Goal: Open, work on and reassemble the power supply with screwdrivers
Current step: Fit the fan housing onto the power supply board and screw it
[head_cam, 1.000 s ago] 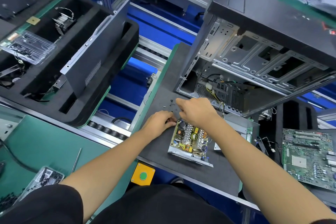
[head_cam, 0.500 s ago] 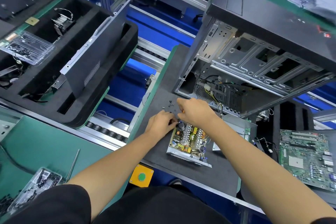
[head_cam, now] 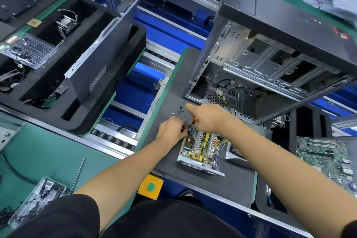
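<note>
Head view shows the power supply (head_cam: 201, 149) lying lid-off on the grey mat (head_cam: 228, 185), a rigid metal tray whose exposed board looks fragile, so its sheet-metal rim is the safer grip. Both hands meet at its far corner: the left hand (head_cam: 172, 128) pinches something tiny, and the right hand (head_cam: 208, 118) curls around an orange-handled screwdriver (head_cam: 194, 120). Against a second ago, that handle now peeks out, and the hands sit closer together.

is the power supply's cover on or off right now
Off. The power supply lies open-topped on the grey mat, its circuit board and components exposed.
</note>
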The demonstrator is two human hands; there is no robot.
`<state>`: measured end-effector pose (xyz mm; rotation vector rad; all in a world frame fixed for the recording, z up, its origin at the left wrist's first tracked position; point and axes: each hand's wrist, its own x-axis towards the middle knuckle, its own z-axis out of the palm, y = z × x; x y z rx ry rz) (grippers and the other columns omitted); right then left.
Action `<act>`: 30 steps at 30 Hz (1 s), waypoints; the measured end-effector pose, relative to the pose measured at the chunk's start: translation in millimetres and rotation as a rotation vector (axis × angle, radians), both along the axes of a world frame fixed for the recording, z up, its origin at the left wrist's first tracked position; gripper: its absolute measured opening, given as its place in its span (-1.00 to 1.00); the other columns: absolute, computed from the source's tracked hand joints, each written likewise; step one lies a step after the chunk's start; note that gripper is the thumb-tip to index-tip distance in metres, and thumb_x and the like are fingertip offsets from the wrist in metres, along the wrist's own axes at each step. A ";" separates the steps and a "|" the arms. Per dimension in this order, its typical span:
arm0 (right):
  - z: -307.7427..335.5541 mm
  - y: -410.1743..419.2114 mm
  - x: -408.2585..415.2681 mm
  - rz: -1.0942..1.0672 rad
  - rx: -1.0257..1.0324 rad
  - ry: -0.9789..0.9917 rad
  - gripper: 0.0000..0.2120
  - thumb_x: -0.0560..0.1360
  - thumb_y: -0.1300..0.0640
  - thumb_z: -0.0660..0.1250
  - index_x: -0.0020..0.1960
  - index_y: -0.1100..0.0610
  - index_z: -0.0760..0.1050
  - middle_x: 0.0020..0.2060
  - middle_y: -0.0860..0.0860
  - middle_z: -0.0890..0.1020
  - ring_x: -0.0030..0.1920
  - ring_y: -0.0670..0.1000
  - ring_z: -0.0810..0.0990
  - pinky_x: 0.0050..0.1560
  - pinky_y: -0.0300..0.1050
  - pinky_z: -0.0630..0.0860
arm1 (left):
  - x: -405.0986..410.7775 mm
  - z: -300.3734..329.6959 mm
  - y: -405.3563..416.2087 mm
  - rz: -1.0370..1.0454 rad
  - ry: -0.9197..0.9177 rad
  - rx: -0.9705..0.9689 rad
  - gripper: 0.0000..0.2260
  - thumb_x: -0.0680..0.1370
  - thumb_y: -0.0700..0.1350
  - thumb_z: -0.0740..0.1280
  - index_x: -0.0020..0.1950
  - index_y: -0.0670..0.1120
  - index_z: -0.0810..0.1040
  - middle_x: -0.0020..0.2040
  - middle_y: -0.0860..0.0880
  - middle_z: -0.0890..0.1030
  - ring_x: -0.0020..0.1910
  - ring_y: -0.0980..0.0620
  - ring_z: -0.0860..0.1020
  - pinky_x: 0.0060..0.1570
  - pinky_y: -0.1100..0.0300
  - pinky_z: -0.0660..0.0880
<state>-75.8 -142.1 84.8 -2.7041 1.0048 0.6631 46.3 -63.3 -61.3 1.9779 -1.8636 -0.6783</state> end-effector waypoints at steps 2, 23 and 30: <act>1.1 -1.6 1.2 0.017 -0.016 0.001 -0.75 0.49 0.21 0.24 -0.04 0.02 0.16 -0.35 0.02 0.40 -0.32 0.15 0.44 -0.43 -0.05 0.21 | -0.4 0.1 0.7 0.009 0.001 -0.004 -0.89 0.58 0.05 0.35 0.05 0.10 0.64 -0.05 0.09 0.65 0.09 0.05 0.54 -0.13 0.14 0.48; 5.1 -2.2 -0.5 0.287 -0.142 0.011 -0.80 0.59 0.10 0.22 0.20 0.11 0.40 -0.10 -0.02 0.26 -0.34 0.07 0.36 -0.44 -0.08 0.10 | -5.3 5.4 -2.8 0.041 -0.053 0.081 -0.86 0.59 0.09 0.34 0.06 0.10 0.64 -0.02 0.04 0.67 0.04 -0.02 0.62 -0.11 0.10 0.53; 0.0 2.8 -5.9 0.321 -0.254 0.006 -0.73 0.58 -0.06 -0.02 0.12 0.05 0.34 -0.31 0.02 0.52 -0.39 0.12 0.38 -0.45 -0.11 0.08 | 13.8 10.3 -11.0 0.052 0.333 0.200 -0.89 0.52 -0.08 0.51 -0.09 0.12 0.63 -0.19 0.13 0.66 -0.09 0.06 0.65 -0.11 0.18 0.52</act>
